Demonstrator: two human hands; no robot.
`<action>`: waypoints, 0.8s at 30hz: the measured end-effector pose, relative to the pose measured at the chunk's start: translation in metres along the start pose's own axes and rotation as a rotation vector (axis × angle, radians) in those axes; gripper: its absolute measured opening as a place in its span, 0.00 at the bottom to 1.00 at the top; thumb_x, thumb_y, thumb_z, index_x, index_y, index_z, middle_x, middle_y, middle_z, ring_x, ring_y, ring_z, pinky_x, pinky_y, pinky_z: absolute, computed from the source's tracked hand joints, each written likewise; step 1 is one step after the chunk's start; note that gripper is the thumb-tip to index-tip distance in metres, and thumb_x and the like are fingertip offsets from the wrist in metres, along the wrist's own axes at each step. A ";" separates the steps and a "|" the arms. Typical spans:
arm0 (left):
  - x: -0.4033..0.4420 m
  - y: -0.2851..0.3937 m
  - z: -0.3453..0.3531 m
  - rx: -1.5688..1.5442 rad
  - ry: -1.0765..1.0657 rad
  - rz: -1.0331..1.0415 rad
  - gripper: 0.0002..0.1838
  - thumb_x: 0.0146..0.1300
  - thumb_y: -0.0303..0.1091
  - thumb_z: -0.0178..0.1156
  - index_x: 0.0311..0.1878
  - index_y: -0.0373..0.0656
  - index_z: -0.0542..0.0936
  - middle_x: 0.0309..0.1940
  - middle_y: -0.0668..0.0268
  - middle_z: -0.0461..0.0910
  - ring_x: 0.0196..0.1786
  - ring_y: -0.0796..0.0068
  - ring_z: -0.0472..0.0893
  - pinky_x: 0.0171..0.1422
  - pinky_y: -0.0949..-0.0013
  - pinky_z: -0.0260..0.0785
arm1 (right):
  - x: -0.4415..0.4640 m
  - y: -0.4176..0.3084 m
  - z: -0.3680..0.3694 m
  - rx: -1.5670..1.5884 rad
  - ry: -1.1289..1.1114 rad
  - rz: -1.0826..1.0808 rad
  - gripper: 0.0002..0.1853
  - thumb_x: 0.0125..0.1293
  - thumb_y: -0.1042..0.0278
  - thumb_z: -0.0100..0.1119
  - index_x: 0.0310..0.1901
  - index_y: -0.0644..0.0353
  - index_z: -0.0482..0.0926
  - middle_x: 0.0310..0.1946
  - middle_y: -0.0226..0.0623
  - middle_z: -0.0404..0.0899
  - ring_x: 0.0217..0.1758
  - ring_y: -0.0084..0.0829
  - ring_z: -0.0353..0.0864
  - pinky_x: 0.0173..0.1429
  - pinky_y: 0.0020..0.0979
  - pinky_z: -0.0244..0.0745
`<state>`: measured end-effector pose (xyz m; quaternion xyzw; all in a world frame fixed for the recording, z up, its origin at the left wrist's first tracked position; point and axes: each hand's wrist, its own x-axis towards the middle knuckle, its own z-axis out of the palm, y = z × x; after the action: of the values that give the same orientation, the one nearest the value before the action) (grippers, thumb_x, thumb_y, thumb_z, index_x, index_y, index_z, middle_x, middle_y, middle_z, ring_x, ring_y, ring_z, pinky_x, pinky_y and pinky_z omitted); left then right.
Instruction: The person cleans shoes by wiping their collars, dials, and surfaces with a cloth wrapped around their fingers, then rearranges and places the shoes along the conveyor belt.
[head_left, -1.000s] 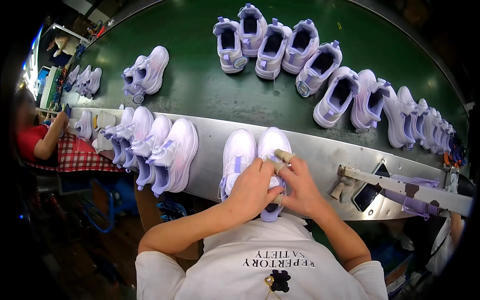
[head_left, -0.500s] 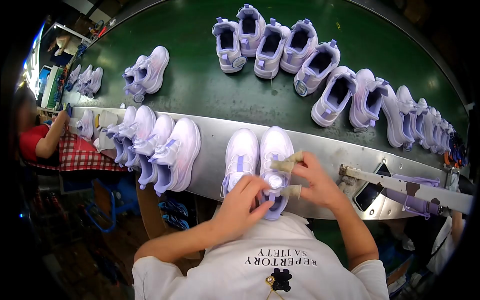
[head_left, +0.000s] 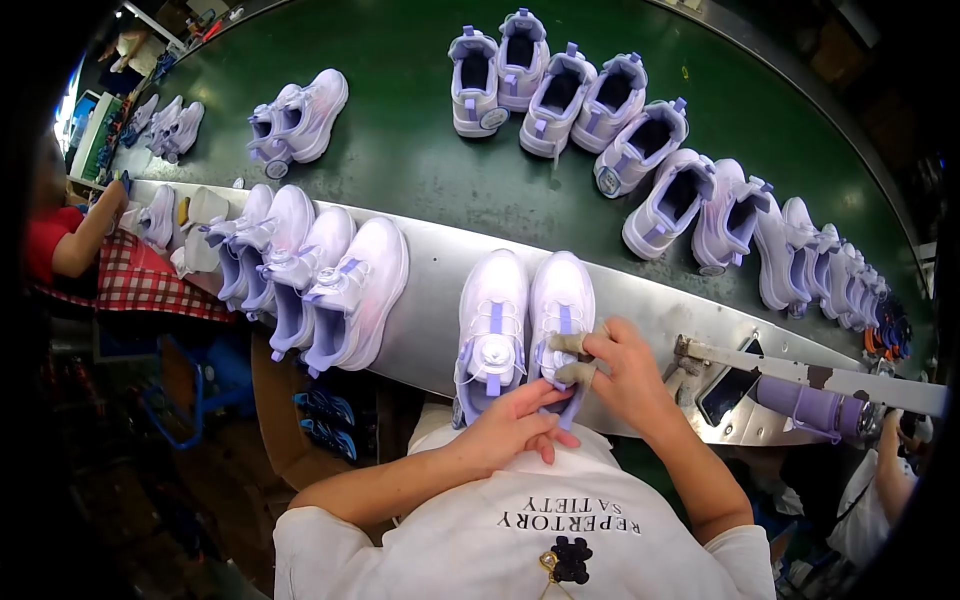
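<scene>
A pale lilac sneaker (head_left: 563, 290) stands toe outward on the metal edge before me. My right hand (head_left: 632, 385), with pale finger cots on its thumb and forefinger, is closed on this sneaker's upper beside the dial, which is mostly hidden. My left hand (head_left: 508, 430) reaches across to the sneaker's tongue and opening, its fingers stretched out and their tips touching there. The matching sneaker (head_left: 494, 285) stands close on the left, its round white dial (head_left: 494, 352) and laces in plain sight; neither hand holds it.
More lilac sneakers (head_left: 368, 270) line the metal edge (head_left: 430, 300) at left. Others stand on the green table (head_left: 400, 140) and curve away right. A painted metal bar (head_left: 800, 370) juts in at right over a phone (head_left: 728, 395) and purple bottle (head_left: 810, 405). A co-worker (head_left: 75, 235) sits at far left.
My left hand has dropped back from between the sneakers, and its fingers have straightened out. The right hand has shifted down slightly and its fingers have closed in. The view has tilted a little.
</scene>
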<state>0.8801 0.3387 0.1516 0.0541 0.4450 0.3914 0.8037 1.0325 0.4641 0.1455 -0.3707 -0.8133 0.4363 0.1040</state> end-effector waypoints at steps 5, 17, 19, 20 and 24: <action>-0.030 0.035 0.015 0.920 0.171 0.359 0.16 0.64 0.30 0.60 0.53 0.35 0.75 0.51 0.56 0.77 0.43 0.64 0.81 0.40 0.68 0.74 | 0.004 0.009 -0.012 0.065 -0.076 -0.098 0.21 0.51 0.67 0.70 0.50 0.51 0.84 0.36 0.36 0.72 0.42 0.34 0.73 0.46 0.31 0.71; -0.003 0.043 -0.031 1.166 0.435 0.697 0.16 0.54 0.27 0.66 0.48 0.42 0.79 0.40 0.63 0.72 0.36 0.70 0.73 0.41 0.70 0.69 | 0.043 0.005 -0.006 0.150 -0.049 -0.145 0.19 0.58 0.67 0.66 0.52 0.57 0.80 0.35 0.40 0.70 0.39 0.39 0.73 0.43 0.35 0.69; -0.002 0.044 -0.031 1.165 0.438 0.631 0.18 0.53 0.28 0.67 0.48 0.41 0.78 0.40 0.64 0.72 0.37 0.71 0.72 0.43 0.70 0.69 | 0.048 0.001 -0.006 0.127 -0.043 -0.174 0.17 0.59 0.67 0.64 0.51 0.57 0.81 0.33 0.40 0.69 0.37 0.40 0.72 0.40 0.37 0.68; -0.003 0.048 -0.033 1.150 0.378 0.618 0.18 0.53 0.28 0.67 0.48 0.41 0.78 0.40 0.64 0.71 0.37 0.71 0.72 0.43 0.70 0.68 | 0.050 0.002 -0.005 0.117 -0.040 -0.177 0.16 0.60 0.67 0.64 0.50 0.57 0.81 0.33 0.40 0.69 0.37 0.40 0.72 0.40 0.37 0.68; -0.002 0.048 -0.031 1.122 0.384 0.635 0.20 0.52 0.29 0.67 0.50 0.41 0.77 0.39 0.65 0.71 0.38 0.72 0.71 0.44 0.71 0.68 | 0.054 0.003 -0.004 0.116 -0.059 -0.172 0.16 0.60 0.67 0.64 0.50 0.56 0.81 0.32 0.40 0.69 0.35 0.40 0.72 0.39 0.37 0.69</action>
<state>0.8284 0.3625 0.1551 0.5211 0.6786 0.3208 0.4062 0.9980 0.5044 0.1372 -0.2798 -0.8181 0.4830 0.1383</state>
